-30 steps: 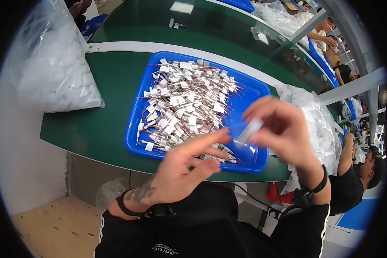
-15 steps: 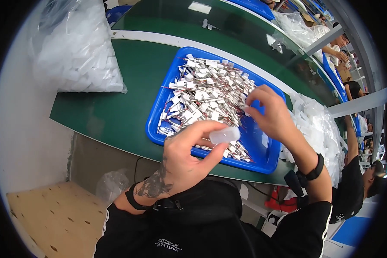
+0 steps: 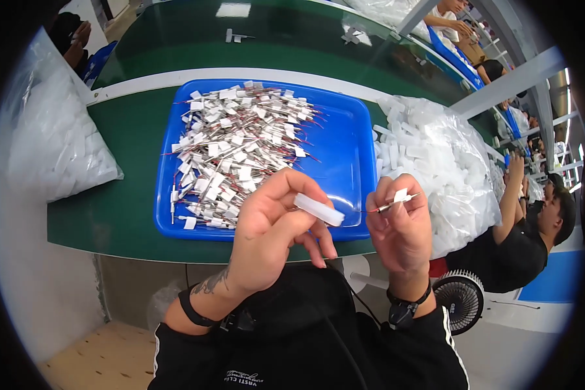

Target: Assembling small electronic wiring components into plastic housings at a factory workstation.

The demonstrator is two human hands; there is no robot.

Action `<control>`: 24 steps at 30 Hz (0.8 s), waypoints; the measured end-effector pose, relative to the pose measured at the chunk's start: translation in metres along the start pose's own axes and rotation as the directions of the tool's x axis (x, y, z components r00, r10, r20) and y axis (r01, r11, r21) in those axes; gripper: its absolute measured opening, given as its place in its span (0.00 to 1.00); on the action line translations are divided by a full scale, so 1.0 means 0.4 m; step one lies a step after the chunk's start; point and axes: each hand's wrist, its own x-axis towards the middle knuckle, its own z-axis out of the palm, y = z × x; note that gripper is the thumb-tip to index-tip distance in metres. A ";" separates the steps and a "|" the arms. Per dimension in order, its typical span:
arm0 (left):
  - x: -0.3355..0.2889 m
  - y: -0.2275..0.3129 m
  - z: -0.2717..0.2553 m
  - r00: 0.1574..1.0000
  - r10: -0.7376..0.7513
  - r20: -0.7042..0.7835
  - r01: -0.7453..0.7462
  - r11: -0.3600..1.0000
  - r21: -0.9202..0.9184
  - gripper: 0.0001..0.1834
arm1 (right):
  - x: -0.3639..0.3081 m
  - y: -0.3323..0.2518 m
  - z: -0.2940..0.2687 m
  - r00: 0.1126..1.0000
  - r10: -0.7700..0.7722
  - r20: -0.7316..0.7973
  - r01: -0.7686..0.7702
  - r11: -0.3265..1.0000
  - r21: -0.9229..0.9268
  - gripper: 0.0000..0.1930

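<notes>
Left hand (image 3: 266, 234) pinches translucent white casing (image 3: 319, 209) above near side of blue tray (image 3: 338, 146), while right hand (image 3: 403, 234), by tray's near right corner, grips thin tagged wire part (image 3: 387, 206) between closed fingertips.

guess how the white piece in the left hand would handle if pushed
The white piece is probably fairly stiff, lying straight in the left hand. It is likely light, being small and slim. Its flat-looking sides suggest it would slide rather than roll.
</notes>
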 end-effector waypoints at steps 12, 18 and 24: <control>0.020 -0.073 0.050 0.926 0.307 0.220 -0.342 0.436 0.832 0.16 | -0.055 0.057 0.044 0.941 -0.239 -0.241 0.222 0.970 -0.099 0.09; -0.007 -0.054 0.044 0.956 0.283 0.081 -0.243 0.601 0.761 0.20 | -0.064 0.052 0.041 0.957 -0.200 -0.209 0.179 0.977 -0.115 0.08; 0.009 -0.018 0.037 0.957 0.289 0.035 -0.253 0.764 0.593 0.09 | -0.079 0.032 0.037 0.979 -0.136 -0.151 0.105 0.975 -0.197 0.04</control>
